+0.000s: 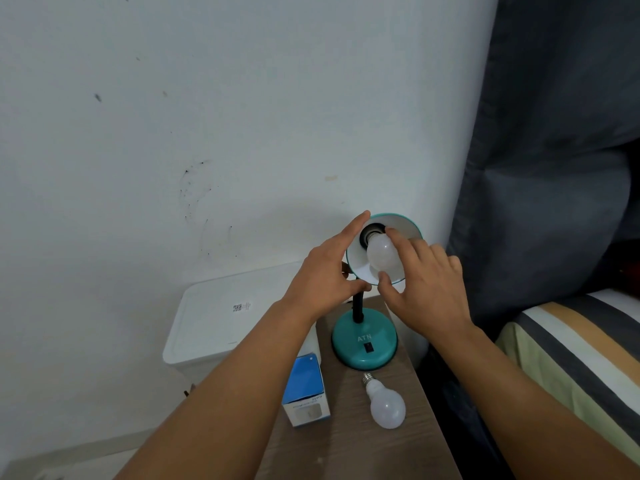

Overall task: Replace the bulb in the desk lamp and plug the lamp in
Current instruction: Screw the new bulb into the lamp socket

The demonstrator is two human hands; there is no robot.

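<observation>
Now right hand (426, 289) pinches bulb (379, 252), left hand (322, 275) holds shade (400, 225).

Wht wall (207, 98), wood table (346, 455), bed (571, 341) rt.

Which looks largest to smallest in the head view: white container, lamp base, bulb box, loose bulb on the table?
1. white container
2. lamp base and bulb box: these look about alike, and the box is nearer the camera, so unranked
3. loose bulb

Bare tabletop (346, 445) lies open between the box (304, 393) and spare bulb (386, 407); wall (207, 98) blocks behind the lamp (363, 341).
</observation>
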